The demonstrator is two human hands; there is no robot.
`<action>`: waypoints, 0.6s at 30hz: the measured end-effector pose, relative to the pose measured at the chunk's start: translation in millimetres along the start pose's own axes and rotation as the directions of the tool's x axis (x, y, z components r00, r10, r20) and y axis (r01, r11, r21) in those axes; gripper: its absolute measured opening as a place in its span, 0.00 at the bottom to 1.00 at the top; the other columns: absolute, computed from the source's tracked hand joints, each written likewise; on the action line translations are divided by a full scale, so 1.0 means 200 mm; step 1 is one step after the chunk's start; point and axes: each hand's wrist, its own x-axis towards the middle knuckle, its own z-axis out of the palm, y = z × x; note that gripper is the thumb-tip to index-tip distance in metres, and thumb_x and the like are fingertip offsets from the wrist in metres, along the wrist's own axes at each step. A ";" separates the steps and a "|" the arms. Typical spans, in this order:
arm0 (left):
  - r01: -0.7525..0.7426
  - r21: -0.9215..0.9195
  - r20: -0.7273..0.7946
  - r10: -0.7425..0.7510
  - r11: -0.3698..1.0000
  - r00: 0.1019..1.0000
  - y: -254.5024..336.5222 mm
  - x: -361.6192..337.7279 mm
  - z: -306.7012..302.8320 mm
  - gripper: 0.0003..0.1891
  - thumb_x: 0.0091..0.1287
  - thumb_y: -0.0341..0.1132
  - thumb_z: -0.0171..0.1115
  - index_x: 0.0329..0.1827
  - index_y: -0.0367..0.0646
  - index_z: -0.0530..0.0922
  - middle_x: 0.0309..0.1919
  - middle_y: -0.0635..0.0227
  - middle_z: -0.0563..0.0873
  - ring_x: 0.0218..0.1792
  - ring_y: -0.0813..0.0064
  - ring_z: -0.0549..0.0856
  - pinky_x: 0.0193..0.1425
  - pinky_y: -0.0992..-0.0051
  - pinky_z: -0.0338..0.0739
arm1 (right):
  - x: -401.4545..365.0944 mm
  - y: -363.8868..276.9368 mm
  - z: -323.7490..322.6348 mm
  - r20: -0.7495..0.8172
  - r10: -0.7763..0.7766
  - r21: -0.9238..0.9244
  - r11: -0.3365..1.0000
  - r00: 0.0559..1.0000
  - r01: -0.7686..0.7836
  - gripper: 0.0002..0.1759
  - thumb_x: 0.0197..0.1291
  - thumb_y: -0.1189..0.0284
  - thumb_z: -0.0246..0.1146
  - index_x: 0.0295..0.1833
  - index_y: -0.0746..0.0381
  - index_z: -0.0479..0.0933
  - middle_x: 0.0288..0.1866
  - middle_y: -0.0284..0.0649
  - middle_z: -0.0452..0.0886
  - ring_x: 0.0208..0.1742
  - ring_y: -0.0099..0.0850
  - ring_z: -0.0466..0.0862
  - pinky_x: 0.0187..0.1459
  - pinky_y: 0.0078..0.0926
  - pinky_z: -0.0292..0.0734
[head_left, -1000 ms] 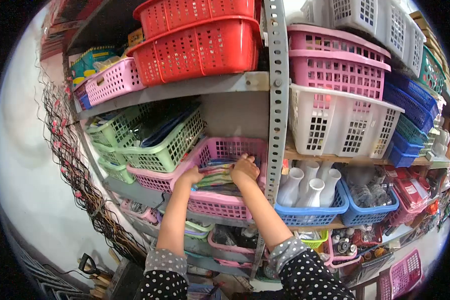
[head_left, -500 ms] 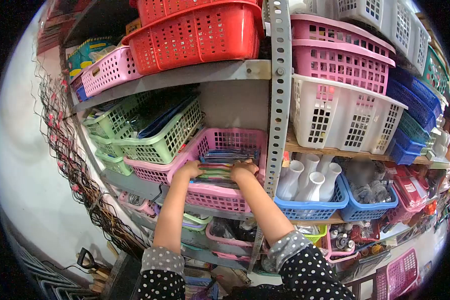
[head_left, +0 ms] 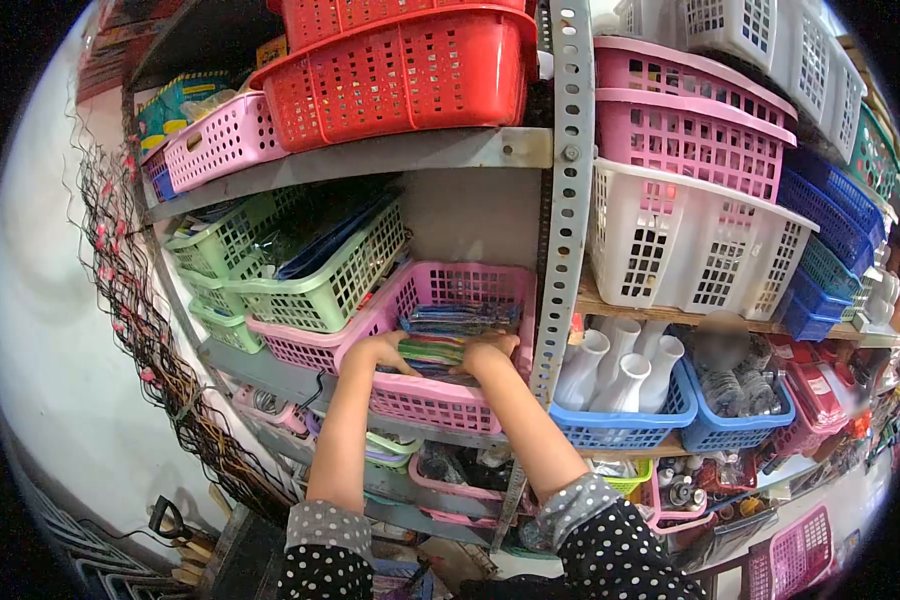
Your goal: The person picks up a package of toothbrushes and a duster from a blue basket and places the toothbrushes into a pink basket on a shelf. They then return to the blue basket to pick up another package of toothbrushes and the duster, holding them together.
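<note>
Both of my hands are inside a pink plastic basket point(head_left: 435, 405) on the middle metal shelf. My left hand point(head_left: 375, 353) grips the left edge of a stack of flat packets point(head_left: 432, 352) in clear wrapping, striped green, yellow and red. On the opposite edge, my right hand point(head_left: 488, 357) holds the same stack, its fingers partly hidden behind it. Blue-toned flat packets point(head_left: 460, 318) lie behind the stack, towards the back of the basket. What exactly is in the wrappings is too small to make out.
Green baskets point(head_left: 320, 285) are stacked close on the left. Red baskets point(head_left: 400, 75) sit on the shelf above. A perforated metal post point(head_left: 568, 200) stands right of my right hand, with white vases point(head_left: 625, 380) in a blue basket beyond it.
My left hand's fingers have shifted towards me, along the stack's near left side. The stack's coloured edges show more between my hands. The view has moved slightly.
</note>
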 end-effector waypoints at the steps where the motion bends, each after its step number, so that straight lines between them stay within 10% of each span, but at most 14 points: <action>1: 0.011 -0.002 0.003 -0.011 1.000 1.000 0.03 -0.03 -0.01 0.54 0.29 0.53 0.78 0.61 0.35 0.64 0.57 0.52 0.73 0.57 0.61 0.73 0.60 0.71 0.68 | 0.01 0.00 0.00 0.000 0.000 -0.001 1.000 1.000 0.000 0.35 0.51 0.53 0.60 0.66 0.48 0.64 0.68 0.37 0.61 0.65 0.41 0.65 0.52 0.55 0.63; 9: 0.056 -0.104 -0.127 -0.069 0.993 0.990 -0.10 0.11 0.04 0.33 0.47 0.56 0.69 0.50 0.41 0.76 0.46 0.54 0.81 0.47 0.61 0.80 0.53 0.68 0.71 | -0.08 0.02 -0.04 -0.125 -0.007 0.090 0.996 0.992 0.018 0.22 0.52 0.63 0.58 0.55 0.54 0.75 0.60 0.38 0.73 0.58 0.38 0.74 0.48 0.48 0.66; 18: -0.029 -0.051 -0.265 0.014 0.998 0.964 -0.08 0.09 0.06 0.19 0.58 0.44 0.61 0.47 0.40 0.77 0.41 0.52 0.82 0.44 0.58 0.81 0.47 0.67 0.74 | -0.05 0.00 -0.01 -0.148 0.030 0.180 0.984 0.989 -0.003 0.28 0.56 0.53 0.55 0.59 0.56 0.71 0.62 0.39 0.71 0.60 0.40 0.72 0.55 0.45 0.64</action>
